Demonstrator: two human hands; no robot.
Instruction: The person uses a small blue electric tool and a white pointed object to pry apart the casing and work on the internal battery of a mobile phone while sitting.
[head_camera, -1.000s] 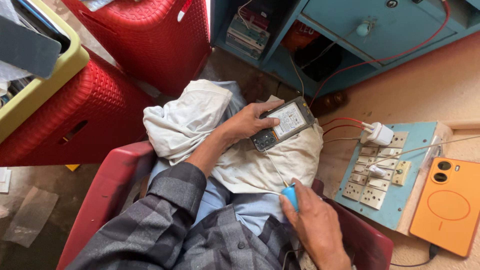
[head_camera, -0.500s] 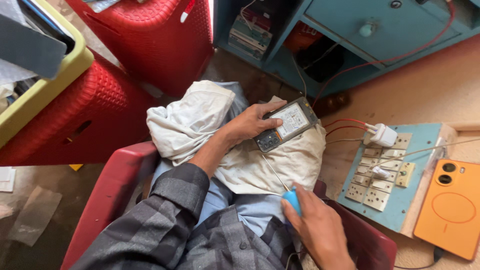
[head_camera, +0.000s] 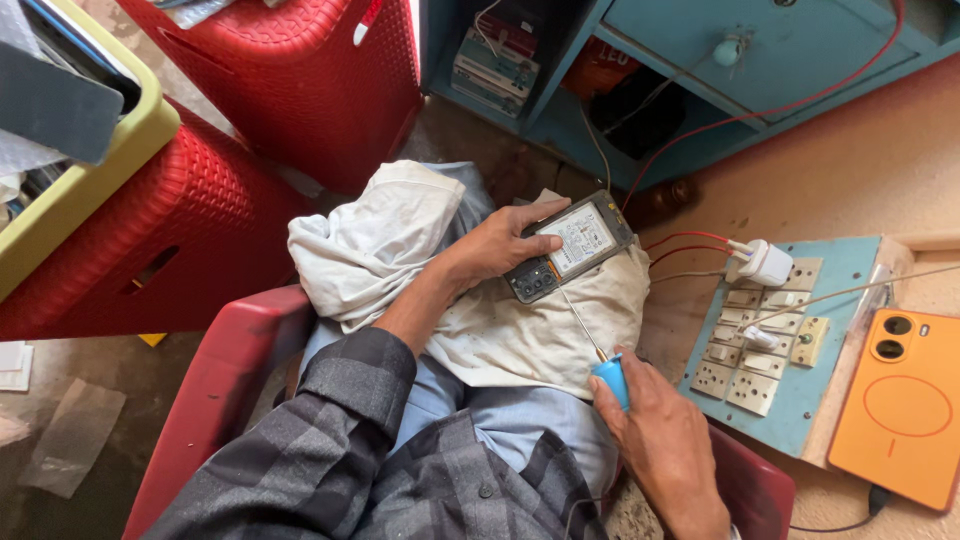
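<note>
Blue-handled tool (head_camera: 612, 380), tip hardly visible

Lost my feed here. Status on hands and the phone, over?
Left hand grips opened phone on white cloth. Right hand holds blue-handled screwdriver, tip near phone. Nothing in the way.

We wore a grey-and-black checked shirt with small dark buttons, its left sleeve (head_camera: 350, 400) rolled near the elbow at lower centre, and pale blue trousers (head_camera: 520, 425). Both our hands, left hand (head_camera: 500, 245) and right hand (head_camera: 665, 450), were bare.
</note>
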